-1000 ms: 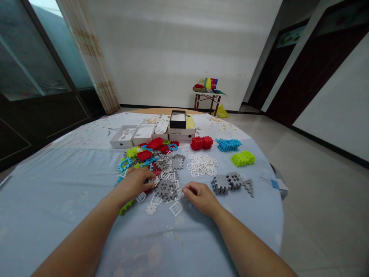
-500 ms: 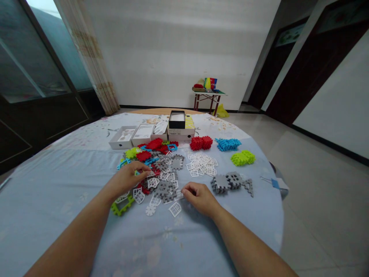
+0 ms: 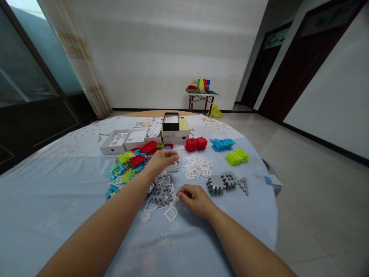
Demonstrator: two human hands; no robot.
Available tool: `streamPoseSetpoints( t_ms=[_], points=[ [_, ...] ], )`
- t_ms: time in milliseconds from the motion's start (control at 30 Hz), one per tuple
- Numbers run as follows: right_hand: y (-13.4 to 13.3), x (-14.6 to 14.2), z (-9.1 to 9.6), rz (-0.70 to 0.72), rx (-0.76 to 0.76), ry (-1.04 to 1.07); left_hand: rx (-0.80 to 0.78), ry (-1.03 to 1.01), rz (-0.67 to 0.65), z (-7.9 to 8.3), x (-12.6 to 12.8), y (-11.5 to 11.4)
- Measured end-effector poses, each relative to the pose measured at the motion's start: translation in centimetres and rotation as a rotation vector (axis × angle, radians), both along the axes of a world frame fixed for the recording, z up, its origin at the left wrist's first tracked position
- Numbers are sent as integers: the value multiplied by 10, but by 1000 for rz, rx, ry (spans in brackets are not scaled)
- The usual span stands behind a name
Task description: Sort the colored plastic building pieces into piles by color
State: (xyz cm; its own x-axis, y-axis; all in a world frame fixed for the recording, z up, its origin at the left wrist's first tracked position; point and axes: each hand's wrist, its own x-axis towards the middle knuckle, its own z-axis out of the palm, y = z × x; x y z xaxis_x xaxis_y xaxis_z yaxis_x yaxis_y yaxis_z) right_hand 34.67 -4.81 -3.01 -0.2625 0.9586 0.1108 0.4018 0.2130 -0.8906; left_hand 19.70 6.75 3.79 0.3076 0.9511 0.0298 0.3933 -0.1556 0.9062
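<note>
A mixed heap of flat plastic pieces (image 3: 135, 165), red, green, blue, grey and white, lies on the blue tablecloth (image 3: 52, 200). My left hand (image 3: 163, 157) reaches over the heap's far right side, fingers curled near a grey piece (image 3: 172, 168); what it holds is hidden. My right hand (image 3: 193, 198) rests closed on the cloth beside grey and white pieces (image 3: 161, 192), with a white window piece (image 3: 170, 213) just left of it. Sorted groups sit to the right: white (image 3: 197, 166), red (image 3: 195, 144), blue (image 3: 221, 144), green (image 3: 236, 157), grey (image 3: 226, 182).
Open white boxes (image 3: 123, 139) and a black-lined box (image 3: 171, 122) stand at the table's far side. A blue clip (image 3: 266, 180) lies near the right edge. A small table with colourful things (image 3: 201, 90) stands by the far wall. Tiled floor on the right.
My left hand has moved from the near left of the heap forward and right, to its far side by the white pile. My right hand has stayed put. The view shifted slightly.
</note>
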Motion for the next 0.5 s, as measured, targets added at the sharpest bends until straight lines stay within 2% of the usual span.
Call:
streamPoseSetpoints(
  t_ms=[67, 133, 233, 367, 500],
  points=[
    [0, 0, 0, 4, -2, 2, 27, -55, 14, 2, 13, 10],
    [0, 1, -1, 7, 1, -2, 120, 25, 18, 1, 17, 18],
    [1, 1, -3, 7, 17, -16, 230, 227, 11, -5, 8, 25],
    [1, 0, -5, 13, 22, -27, 278, 436, -13, -17, -10, 22],
    [1, -1, -3, 14, 21, -20, 304, 623, -55, -25, -19, 17]
  ],
)
